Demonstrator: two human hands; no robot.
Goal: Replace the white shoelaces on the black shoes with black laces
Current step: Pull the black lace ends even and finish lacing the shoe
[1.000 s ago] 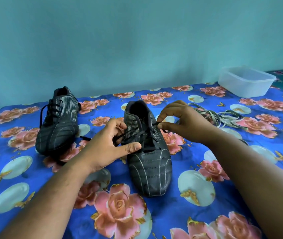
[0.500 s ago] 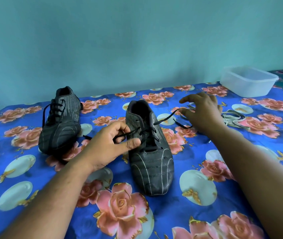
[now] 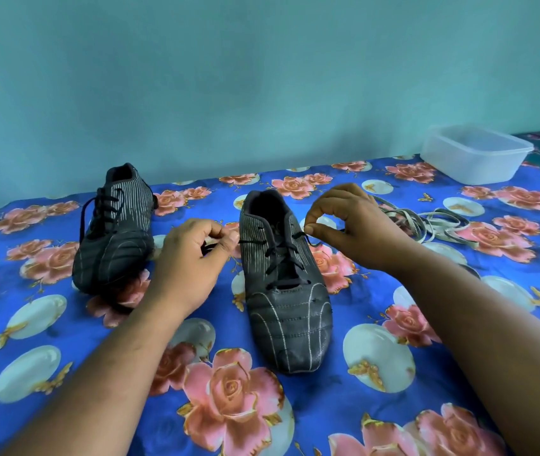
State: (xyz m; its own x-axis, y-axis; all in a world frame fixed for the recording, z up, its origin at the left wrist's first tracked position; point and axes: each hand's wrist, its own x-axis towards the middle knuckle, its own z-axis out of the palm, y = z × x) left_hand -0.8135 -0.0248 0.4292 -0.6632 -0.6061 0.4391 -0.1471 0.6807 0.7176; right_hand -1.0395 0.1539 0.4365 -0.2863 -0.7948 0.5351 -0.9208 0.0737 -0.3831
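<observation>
The left hand (image 3: 189,258) has its fingers curled in, thumb and fingertips pinched on one end of the black lace (image 3: 283,258) just left of the near shoe (image 3: 286,291); the right hand (image 3: 354,230) pinches the other end between thumb and forefinger at the shoe's right side, the remaining fingers bent in an arch above. The lace runs taut from each pinch into the upper eyelets and crosses down the tongue in several zigzags. This shoe sits in the middle of the flowered blue cloth (image 3: 377,406), toe toward the person, its black upper marked with pale lines. There are two shoes: the second shoe (image 3: 115,232) stands farther left and back, already threaded with a black lace whose loop hangs at its left side. One heap of white laces (image 3: 426,222) lies on the cloth behind the right hand, and one clear plastic box (image 3: 474,153) sits at the far right corner
</observation>
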